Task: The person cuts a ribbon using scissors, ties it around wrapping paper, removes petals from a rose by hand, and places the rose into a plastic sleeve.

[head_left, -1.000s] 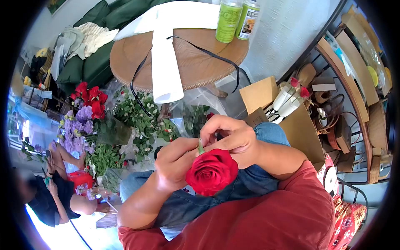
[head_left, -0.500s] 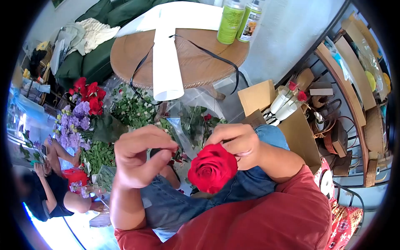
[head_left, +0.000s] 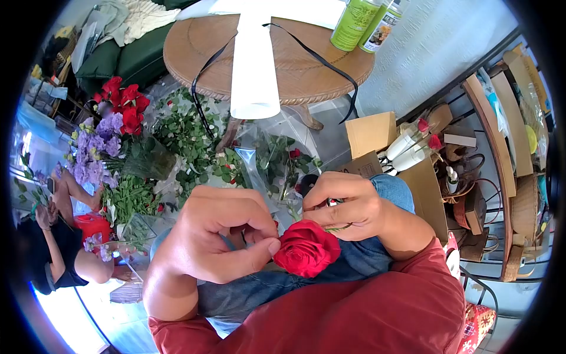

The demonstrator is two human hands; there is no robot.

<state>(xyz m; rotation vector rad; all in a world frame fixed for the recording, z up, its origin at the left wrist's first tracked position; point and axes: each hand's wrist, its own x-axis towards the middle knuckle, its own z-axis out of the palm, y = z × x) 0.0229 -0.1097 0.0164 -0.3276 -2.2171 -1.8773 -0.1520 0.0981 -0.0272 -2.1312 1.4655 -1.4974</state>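
Note:
A red rose (head_left: 306, 249) in full bloom faces up in front of my body. My right hand (head_left: 348, 207) is closed around its stem just below the bloom, and a bit of green shows by the fingers. At the rose's left edge, my left hand (head_left: 230, 233) has thumb and forefinger pinched on an outer petal. The fingertips partly hide that petal. Most of the stem is hidden behind the bloom and my right hand.
A round wooden table (head_left: 194, 53) bears a white paper roll (head_left: 254, 76), black ribbon and green spray cans (head_left: 356, 23). Cut leaves (head_left: 183, 127) litter the floor. Purple flowers (head_left: 94, 147) stand left, near another person (head_left: 59, 248). Wrapped roses (head_left: 410, 156) sit in a cardboard box (head_left: 421, 194).
My left hand has moved right, from beside the rose to touching its left edge. The view has shifted, so the table sits higher in the picture.

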